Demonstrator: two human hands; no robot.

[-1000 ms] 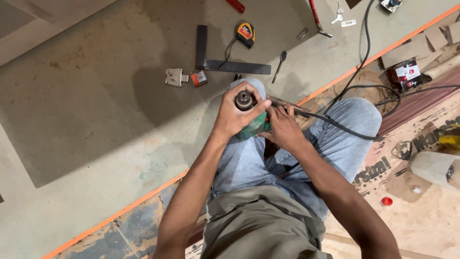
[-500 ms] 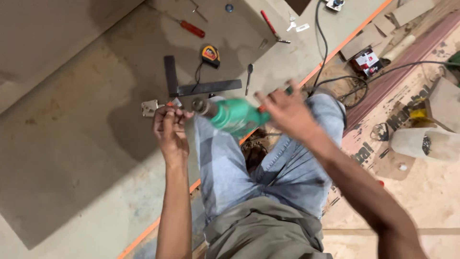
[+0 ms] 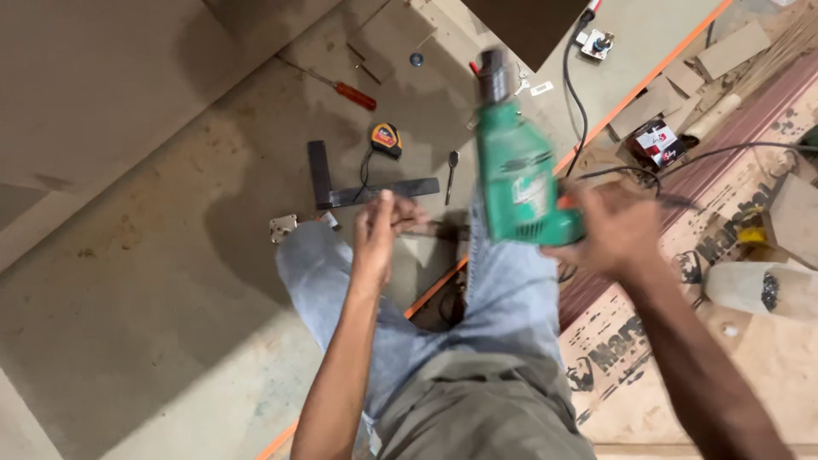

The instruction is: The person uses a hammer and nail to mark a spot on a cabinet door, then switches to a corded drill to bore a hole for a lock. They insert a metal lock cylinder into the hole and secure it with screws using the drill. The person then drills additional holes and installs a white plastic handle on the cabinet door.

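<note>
Two bare hands are seen above a pair of knees in light blue jeans (image 3: 503, 298). A green drill (image 3: 520, 170) is gripped at its handle by the right hand (image 3: 613, 234), fingers wrapped tight around it; the drill is raised over the right knee with its grey chuck pointing away, towards the top of the view. The left hand (image 3: 379, 234) is held edge-on above the left knee, fingers loosely together and motion-blurred; whether anything is pinched in it cannot be told. A black cord (image 3: 575, 94) is seen running away across the floor behind the drill. Beyond the knees, on a brown board (image 3: 128, 255), a dark metal square (image 3: 341, 192), a yellow tape measure (image 3: 385, 138) and a red-handled screwdriver (image 3: 354, 95) are laid near one another.
</note>
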